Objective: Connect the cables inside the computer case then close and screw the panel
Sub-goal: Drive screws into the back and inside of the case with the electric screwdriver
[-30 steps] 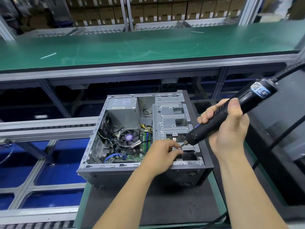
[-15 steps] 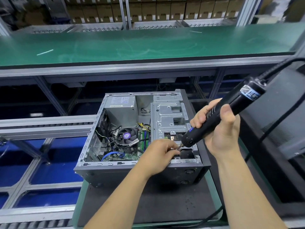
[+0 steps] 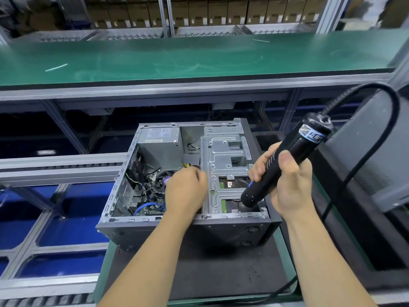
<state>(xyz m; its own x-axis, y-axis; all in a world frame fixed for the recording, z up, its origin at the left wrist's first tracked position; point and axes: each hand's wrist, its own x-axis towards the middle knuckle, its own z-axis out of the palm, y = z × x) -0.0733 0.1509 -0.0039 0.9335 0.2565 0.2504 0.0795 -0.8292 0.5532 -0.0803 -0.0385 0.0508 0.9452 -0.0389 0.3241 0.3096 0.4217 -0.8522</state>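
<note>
An electronics assembly line: long green-topped bench (image 3: 199, 56) across the upper frame, aluminium-framed racks of stacked cartons (image 3: 199, 12) along the top, roller conveyor rails (image 3: 59, 165) at left.

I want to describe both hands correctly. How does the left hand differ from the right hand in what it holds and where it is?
The right hand grips a black electric screwdriver; the left hand is loosely curled, and nothing shows in it. The right hand is over the metal drive bracket, with the tool tip down at the bracket's near end; the left hand is over the motherboard side of the computer case. Both are bare.
</note>
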